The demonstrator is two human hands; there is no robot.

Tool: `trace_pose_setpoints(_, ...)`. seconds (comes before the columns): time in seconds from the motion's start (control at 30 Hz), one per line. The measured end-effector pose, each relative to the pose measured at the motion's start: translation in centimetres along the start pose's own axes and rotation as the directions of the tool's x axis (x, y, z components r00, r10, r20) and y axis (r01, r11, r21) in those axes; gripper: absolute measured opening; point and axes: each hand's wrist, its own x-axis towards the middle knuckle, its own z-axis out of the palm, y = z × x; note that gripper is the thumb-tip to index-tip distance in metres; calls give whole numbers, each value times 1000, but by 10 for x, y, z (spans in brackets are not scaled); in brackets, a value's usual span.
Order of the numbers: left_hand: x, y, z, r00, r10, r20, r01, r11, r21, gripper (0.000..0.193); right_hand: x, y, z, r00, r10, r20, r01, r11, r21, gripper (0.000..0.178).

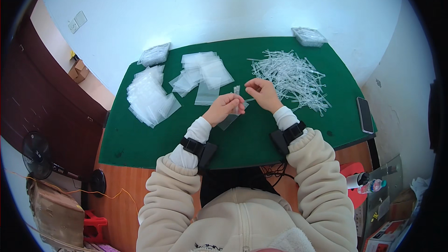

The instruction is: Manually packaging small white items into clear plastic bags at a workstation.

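My left hand (225, 108) is closed around a small bundle of clear plastic sticks (236, 91), whose ends poke up above the fingers. Beneath that hand lies a clear flat bag (227, 122) on the green cloth. Just to the right, my right hand (263, 95) has its fingers curled in a pinch; a thin clear stick (249, 99) shows beside its thumb, but whether the fingers grip it is unclear. Close by on the right spreads a big loose pile of clear plastic sticks (291, 77). Loose clear bags (203, 72) lie beyond my left hand.
Another fanned stack of clear bags (148, 95) covers the table's left side. Filled clear packs sit at the back left (155, 54) and back right (310, 37) corners. A phone (365, 115) lies at the right edge of the green table (140, 147). A wall stands behind.
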Motion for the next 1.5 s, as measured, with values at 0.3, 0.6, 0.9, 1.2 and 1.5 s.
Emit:
trace_pose_setpoints(0.3, 5, 0, -1, 921, 170, -350, -220, 970, -107, 26, -9, 10, -10, 989, -94, 116, 147, 476, -867, 9)
trace_pose_setpoints(0.6, 2, 1, -15, 872, 40, -487, -107, 988, -109, 25, -2, -10, 2, 958, -228, 172, 283, 840, -463, 2)
trace_pose_setpoints(0.9, -3, 5, -4, 989, -126, -76, 117, 987, -113, 26, -7, -18, 5, 930, -259, 262, 333, 894, -299, 7)
trace_pose_setpoints(1.2, -3, 7, -4, 986, -166, -11, 163, 978, -130, 27, -3, -5, 6, 994, -103, 46, 109, 983, -148, 8)
trace_pose_setpoints(1.5, -4, 2, -1, 989, -147, 26, 149, 982, -118, 28, -5, -13, 11, 984, -157, 81, 168, 976, -141, 20)
